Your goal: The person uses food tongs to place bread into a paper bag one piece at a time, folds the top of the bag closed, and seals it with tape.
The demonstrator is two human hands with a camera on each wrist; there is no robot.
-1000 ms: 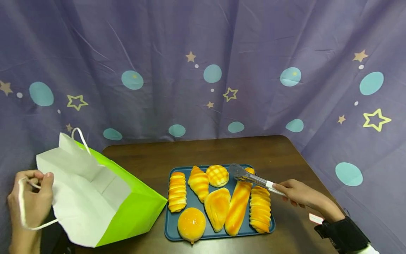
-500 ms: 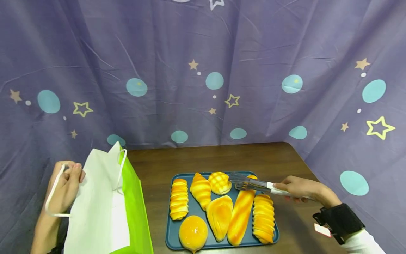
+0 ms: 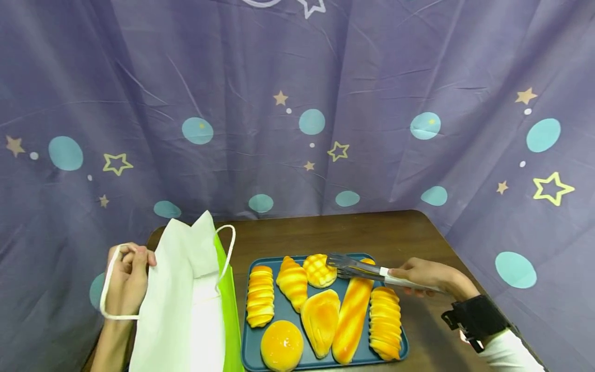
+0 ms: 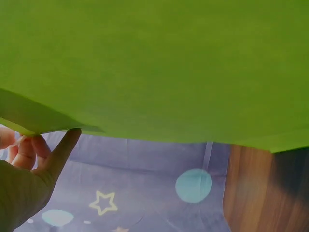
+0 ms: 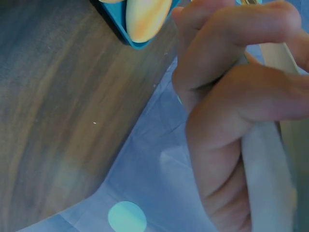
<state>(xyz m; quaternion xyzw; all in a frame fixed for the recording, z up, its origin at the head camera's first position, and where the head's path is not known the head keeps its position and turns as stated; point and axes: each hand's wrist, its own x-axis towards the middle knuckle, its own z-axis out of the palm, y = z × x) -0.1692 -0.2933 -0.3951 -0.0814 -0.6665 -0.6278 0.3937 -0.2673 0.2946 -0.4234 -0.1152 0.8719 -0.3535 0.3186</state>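
Observation:
At the left of the head view my left hand (image 3: 127,281) pinches the rim of a green paper bag (image 3: 230,310) with a white inside. The bag stands with its mouth spread, one white cord handle looped over my hand. Green bag wall fills most of the left wrist view, with fingers (image 4: 63,150) at its edge. My right hand (image 3: 423,276) grips white-handled metal tongs (image 3: 360,266). Their tips are parted beside the round criss-cross bun (image 3: 319,270), over the top of the long loaf (image 3: 353,320). Whether they touch the bun cannot be told.
A blue tray (image 3: 251,356) holds the breads: a croissant (image 3: 293,283), a round glossy bun (image 3: 281,345), a folded pastry (image 3: 321,320) and ridged rolls (image 3: 385,323). It lies on a brown wooden table (image 3: 288,232). Behind hangs a purple curtain (image 3: 260,103) with stars.
My left hand has brought the bag rightward and turned it more upright. The tongs' tips have shifted slightly left towards the criss-cross bun and spread apart.

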